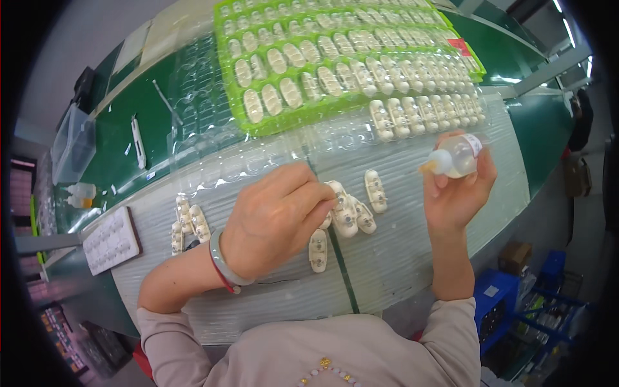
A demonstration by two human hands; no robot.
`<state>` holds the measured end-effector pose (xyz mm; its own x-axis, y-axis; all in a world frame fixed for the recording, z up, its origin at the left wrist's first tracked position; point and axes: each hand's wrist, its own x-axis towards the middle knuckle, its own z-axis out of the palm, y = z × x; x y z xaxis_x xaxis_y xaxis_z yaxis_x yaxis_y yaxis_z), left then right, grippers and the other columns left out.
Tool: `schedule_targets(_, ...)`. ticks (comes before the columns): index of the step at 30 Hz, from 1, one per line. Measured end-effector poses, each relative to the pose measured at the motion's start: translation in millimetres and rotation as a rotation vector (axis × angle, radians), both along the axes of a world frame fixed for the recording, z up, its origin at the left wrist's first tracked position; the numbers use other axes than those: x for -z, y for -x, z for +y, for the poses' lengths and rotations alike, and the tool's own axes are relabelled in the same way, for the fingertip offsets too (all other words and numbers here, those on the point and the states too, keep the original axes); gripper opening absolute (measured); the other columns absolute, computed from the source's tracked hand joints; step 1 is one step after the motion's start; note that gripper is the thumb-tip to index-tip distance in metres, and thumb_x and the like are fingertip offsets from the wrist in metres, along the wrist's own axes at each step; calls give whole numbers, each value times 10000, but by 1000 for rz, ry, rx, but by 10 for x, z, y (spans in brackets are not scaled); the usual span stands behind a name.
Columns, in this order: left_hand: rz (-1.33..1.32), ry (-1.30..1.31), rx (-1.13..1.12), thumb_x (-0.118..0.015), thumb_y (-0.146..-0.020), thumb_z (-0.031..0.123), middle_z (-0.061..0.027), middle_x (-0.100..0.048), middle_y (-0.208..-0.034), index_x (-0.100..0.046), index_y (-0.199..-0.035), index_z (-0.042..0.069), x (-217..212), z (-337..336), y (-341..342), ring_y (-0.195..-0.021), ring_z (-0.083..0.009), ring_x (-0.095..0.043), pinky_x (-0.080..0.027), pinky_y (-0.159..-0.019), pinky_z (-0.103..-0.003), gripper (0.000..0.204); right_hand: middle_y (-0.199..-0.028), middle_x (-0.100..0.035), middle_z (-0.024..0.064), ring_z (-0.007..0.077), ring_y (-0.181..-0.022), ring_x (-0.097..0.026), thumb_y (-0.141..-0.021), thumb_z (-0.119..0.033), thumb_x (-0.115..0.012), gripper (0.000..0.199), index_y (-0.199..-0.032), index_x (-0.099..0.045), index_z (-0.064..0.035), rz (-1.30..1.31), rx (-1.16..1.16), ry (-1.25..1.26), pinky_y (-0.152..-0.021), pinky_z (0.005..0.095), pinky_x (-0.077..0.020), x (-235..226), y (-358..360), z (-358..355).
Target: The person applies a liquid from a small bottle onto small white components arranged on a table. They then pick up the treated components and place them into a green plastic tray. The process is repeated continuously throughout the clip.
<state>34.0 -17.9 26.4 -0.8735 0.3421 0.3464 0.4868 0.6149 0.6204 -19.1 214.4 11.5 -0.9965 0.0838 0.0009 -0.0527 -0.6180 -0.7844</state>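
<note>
The left hand [277, 219] pinches 1 cream part [342, 209] from the pile (bench [400, 258]); the right hand [461, 184] grips a small dropper bottle [454, 158]. The gluing step seems next, needing its nozzle brought close.

Green tray [259, 126], cream-white parts [343, 216], clear bottle [456, 157] (yellow tip), dark green belt [119, 145], jade bracelet [222, 263].
</note>
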Motion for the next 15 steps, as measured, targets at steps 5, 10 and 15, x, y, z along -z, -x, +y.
schedule_targets(5,72,-11,140,-659,-745,113,-73,-537,-721,-630,-774,53,216,680,485,-673,-254,-565,-455,-578,-346,73,-812,-580,79,129,-494,-472,-887,-381,-437,367,-1008,-535,-49,38,95,126,-380,264,-365,-111,74,166)
schedule_targets(10,-11,225,307,-650,-763,169,-66,-545,-735,-635,-767,71,451,931,604,-699,-255,-574,-460,-591,-353,99,-900,-579,129,125,-506,-485,-896,-392,-436,402,-1046,-534,-33,33,33,178,-378,240,-383,-64,14,137)
schedule_targets(15,-139,117,256,-682,-747,170,-89,-551,-747,-651,-748,68,93,634,763,-693,-257,-578,-460,-608,-373,106,-894,-588,127,134,-486,-500,-884,-397,-450,413,-1045,-536,-27,52,25,165,-367,241,-400,-115,-2,136)
